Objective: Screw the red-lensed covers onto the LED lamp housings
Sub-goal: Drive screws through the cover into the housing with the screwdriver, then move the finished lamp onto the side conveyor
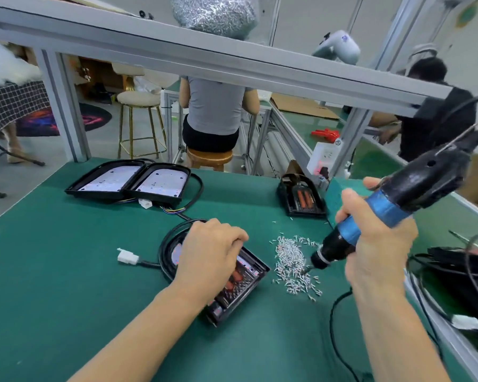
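Observation:
A black lamp housing with its red-lensed cover lies on the green mat in front of me, its black cable coiled at its far left. My left hand rests on top of it with curled fingers, holding it down. My right hand grips a black and blue electric screwdriver, tilted so its tip dips into a pile of small silver screws just right of the lamp. Another red-lensed cover stands at the back right. Two open housings with white LED boards lie at the back left.
A white plug connector lies left of the lamp. Black cables and lamp parts pile up at the right edge. An aluminium frame beam crosses overhead. A person sits on a stool beyond the table; another works at the right.

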Demonstrator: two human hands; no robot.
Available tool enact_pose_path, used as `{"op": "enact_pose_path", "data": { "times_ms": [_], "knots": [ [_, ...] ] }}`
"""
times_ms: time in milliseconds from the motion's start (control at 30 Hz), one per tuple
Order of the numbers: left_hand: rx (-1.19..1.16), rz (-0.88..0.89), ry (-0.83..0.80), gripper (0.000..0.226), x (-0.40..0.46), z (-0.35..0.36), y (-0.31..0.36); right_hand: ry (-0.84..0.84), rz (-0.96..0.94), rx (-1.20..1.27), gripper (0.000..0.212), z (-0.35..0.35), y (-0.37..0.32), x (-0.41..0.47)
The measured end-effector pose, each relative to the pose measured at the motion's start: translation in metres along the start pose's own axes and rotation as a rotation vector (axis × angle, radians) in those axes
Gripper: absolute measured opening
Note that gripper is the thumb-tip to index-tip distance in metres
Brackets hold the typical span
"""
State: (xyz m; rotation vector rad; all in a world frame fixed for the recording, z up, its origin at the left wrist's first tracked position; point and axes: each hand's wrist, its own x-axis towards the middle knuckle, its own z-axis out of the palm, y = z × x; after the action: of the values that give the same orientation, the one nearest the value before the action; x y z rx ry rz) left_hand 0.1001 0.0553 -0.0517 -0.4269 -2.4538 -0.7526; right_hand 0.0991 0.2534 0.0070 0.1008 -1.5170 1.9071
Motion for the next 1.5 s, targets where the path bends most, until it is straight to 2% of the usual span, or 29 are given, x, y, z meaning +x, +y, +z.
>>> {"op": "enact_pose_path", "data": {
  "times_ms": [100, 167, 267, 333, 400, 467, 500, 567, 667, 767, 867, 900, 967, 1067, 1133, 1167, 1267, 1300, 1367, 1433, 1500],
  "knots": [
    [0.073, 0.051, -0.141, 0.024, 0.012, 0.027, 0.028, -0.006, 0.094, -0.227, 0.022, -0.035, 0.002, 0.013],
    [0.213, 0.081, -0.235, 0.027, 0.017, 0.045, 0.047, -0.043, 0.197, -0.412, 0.021, -0.055, 0.013, 0.020],
    [0.316, 0.098, -0.421, 0.014, 0.013, 0.063, 0.073, -0.135, 0.312, -0.724, 0.035, -0.077, 0.033, 0.026],
    [0.418, 0.160, -0.511, 0.031, 0.006, 0.067, 0.084, -0.212, 0.367, -0.961, 0.042, -0.088, 0.047, 0.027],
    [0.473, 0.202, -0.480, 0.029, 0.001, 0.071, 0.088, -0.294, 0.421, -1.169, 0.045, -0.095, 0.059, 0.029],
    [0.439, 0.233, -0.539, 0.010, -0.008, 0.080, 0.085, -0.349, 0.461, -1.314, 0.050, -0.099, 0.071, 0.030],
    [0.451, 0.248, -0.570, 0.009, -0.011, 0.083, 0.085, -0.365, 0.475, -1.384, 0.054, -0.100, 0.077, 0.029],
    [0.472, 0.266, -0.492, 0.008, -0.013, 0.085, 0.084, -0.392, 0.460, -1.562, 0.059, -0.101, 0.087, 0.028],
    [0.463, 0.309, -0.536, 0.021, -0.020, 0.095, 0.081, -0.370, 0.366, -1.740, 0.061, -0.100, 0.096, 0.027],
    [0.438, 0.340, -0.502, 0.022, -0.024, 0.094, 0.077, -0.399, 0.276, -1.919, 0.071, -0.097, 0.101, 0.027],
    [0.474, 0.357, -0.459, 0.009, -0.030, 0.083, 0.074, -0.439, 0.340, -1.887, 0.073, -0.094, 0.106, 0.027],
    [0.442, 0.359, -0.395, 0.005, -0.031, 0.080, 0.071, -0.456, 0.366, -1.881, 0.073, -0.093, 0.106, 0.028],
    [0.334, 0.354, -0.185, 0.013, -0.032, 0.077, 0.064, -0.475, 0.372, -1.935, 0.074, -0.088, 0.103, 0.029],
    [0.180, 0.212, 0.067, 0.024, -0.027, 0.054, 0.049, -0.444, 0.170, -2.032, 0.072, -0.066, 0.088, 0.028],
    [0.065, 0.087, 0.179, 0.029, -0.023, 0.036, 0.037, -0.479, 0.054, -1.807, 0.067, -0.042, 0.080, 0.024],
    [0.013, 0.009, 0.240, 0.029, -0.021, 0.028, 0.029, -0.534, 0.070, -1.627, 0.066, -0.028, 0.077, 0.020],
    [-0.063, -0.259, 0.349, 0.022, -0.018, 0.007, -0.006, -0.776, 0.317, -1.179, 0.075, 0.012, 0.069, 0.000],
    [-0.060, -0.334, 0.344, 0.021, -0.017, 0.001, -0.021, -0.856, 0.386, -1.118, 0.079, 0.022, 0.069, -0.007],
    [0.030, -0.494, 0.185, 0.050, -0.016, -0.012, -0.052, -0.985, 0.473, -1.067, 0.080, 0.035, 0.070, -0.019],
    [0.196, -0.628, -0.079, 0.068, -0.022, -0.020, -0.078, -1.053, 0.568, -0.939, 0.057, 0.040, 0.074, -0.025],
    [0.296, -0.674, -0.287, 0.066, -0.030, -0.021, -0.096, -1.059, 0.631, -0.808, 0.044, 0.043, 0.079, -0.029]
  ]
}}
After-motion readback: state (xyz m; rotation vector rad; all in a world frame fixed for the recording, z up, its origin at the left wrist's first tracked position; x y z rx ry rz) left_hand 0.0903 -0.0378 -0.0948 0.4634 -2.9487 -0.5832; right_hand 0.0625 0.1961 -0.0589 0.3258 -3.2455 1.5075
